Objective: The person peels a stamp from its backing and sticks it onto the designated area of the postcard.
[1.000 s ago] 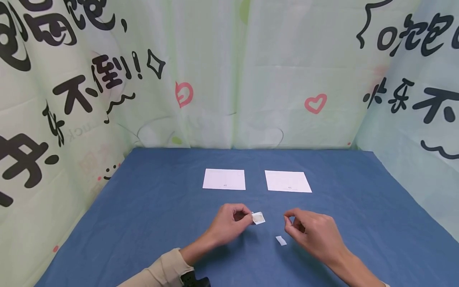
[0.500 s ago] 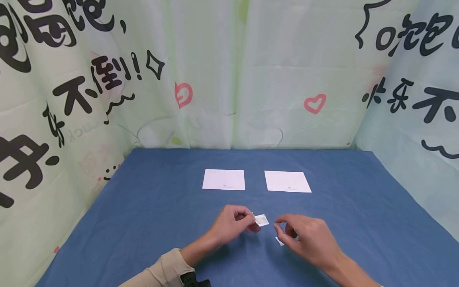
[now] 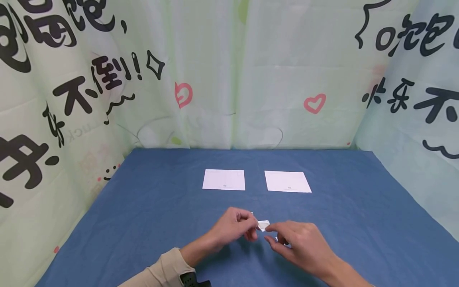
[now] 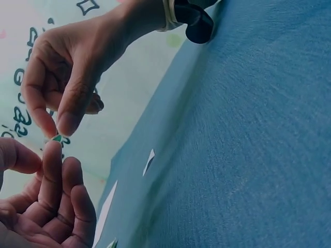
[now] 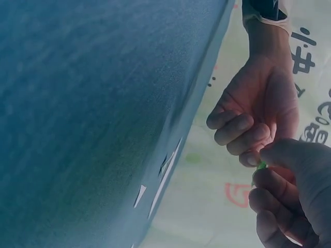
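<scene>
Between the thumb and forefinger of my left hand (image 3: 234, 225) a small white paper-like square (image 3: 263, 225) is pinched, sticking out to the right. Its exact kind is too small to tell. A green bit (image 5: 261, 166) shows at the fingertips in the right wrist view. My right hand (image 3: 303, 245) is close beside it, the forefinger tip at the square's right edge, with a gap between thumb and forefinger in the head view. A white scrap (image 4: 149, 162) lies on the cloth, mostly hidden by the right hand in the head view.
Two white sheets, a left one (image 3: 224, 179) and a right one (image 3: 288, 181), lie flat on the blue cloth (image 3: 161, 199) beyond the hands. A pale printed curtain (image 3: 215, 79) encloses the table's back and sides.
My right hand has moved left and slightly nearer me, up to the square, and now covers most of the scrap. My left hand has shifted slightly right and tilted the square down.
</scene>
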Available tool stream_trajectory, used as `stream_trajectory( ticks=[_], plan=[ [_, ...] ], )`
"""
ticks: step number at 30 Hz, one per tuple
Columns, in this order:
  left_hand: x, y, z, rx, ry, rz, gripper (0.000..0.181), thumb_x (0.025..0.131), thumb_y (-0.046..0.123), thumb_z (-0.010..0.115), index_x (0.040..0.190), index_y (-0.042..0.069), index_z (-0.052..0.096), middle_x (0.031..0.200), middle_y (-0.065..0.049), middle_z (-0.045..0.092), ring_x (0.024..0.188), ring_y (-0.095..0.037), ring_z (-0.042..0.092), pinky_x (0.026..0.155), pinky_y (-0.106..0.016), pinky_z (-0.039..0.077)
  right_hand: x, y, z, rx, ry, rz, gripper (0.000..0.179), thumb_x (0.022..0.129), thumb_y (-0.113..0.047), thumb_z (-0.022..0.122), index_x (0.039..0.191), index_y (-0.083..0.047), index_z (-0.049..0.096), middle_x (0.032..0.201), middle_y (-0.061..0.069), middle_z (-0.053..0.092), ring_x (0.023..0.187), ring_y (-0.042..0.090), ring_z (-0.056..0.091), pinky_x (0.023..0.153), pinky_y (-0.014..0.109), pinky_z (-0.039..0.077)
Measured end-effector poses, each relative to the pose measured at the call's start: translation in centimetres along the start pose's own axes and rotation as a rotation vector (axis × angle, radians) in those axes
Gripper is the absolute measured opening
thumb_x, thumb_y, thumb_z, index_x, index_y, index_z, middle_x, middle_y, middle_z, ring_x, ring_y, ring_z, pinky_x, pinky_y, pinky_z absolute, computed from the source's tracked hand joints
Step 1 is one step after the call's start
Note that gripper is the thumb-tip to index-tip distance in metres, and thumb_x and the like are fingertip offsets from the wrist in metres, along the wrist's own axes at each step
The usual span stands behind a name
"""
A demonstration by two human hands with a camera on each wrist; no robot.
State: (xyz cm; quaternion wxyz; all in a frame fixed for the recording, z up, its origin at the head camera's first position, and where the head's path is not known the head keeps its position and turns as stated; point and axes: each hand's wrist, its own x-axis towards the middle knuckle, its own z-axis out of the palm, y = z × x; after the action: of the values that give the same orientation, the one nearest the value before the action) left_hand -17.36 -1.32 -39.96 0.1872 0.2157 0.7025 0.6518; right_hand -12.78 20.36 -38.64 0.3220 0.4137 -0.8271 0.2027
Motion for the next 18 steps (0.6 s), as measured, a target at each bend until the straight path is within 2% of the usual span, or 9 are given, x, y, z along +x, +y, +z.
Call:
stream_trajectory(
  ticks=[7, 18],
  plan=[
    [0.0, 0.11, 0.16, 0.019, -0.028, -0.014, 0.028, 0.097, 0.012, 0.061, 0.092, -0.013, 0.071, 0.064, 0.0, 0.066, 0.062, -0.008, 0.063, 0.063, -0.023, 0.053, -0.07, 0.05, -0.05, -0.006, 0.0, 0.005, 0.037, 0.106, -0.043, 0.046, 0.096, -0.019, 0.072, 0.067, -0.016, 0.059, 0.056, -0.007, 0.047, 0.051, 0.006, 0.035],
    [0.11, 0.25, 0.54, 0.027, -0.028, -0.009, 0.024, 0.096, 0.012, 0.063, 0.089, -0.009, 0.073, 0.064, -0.001, 0.066, 0.06, -0.008, 0.062, 0.06, -0.022, 0.05, -0.2, 0.29, -0.24, -0.001, -0.015, 0.045, 0.035, 0.106, -0.04, 0.047, 0.092, -0.019, 0.072, 0.066, -0.017, 0.058, 0.056, -0.01, 0.043, 0.051, 0.007, 0.034]
  ],
)
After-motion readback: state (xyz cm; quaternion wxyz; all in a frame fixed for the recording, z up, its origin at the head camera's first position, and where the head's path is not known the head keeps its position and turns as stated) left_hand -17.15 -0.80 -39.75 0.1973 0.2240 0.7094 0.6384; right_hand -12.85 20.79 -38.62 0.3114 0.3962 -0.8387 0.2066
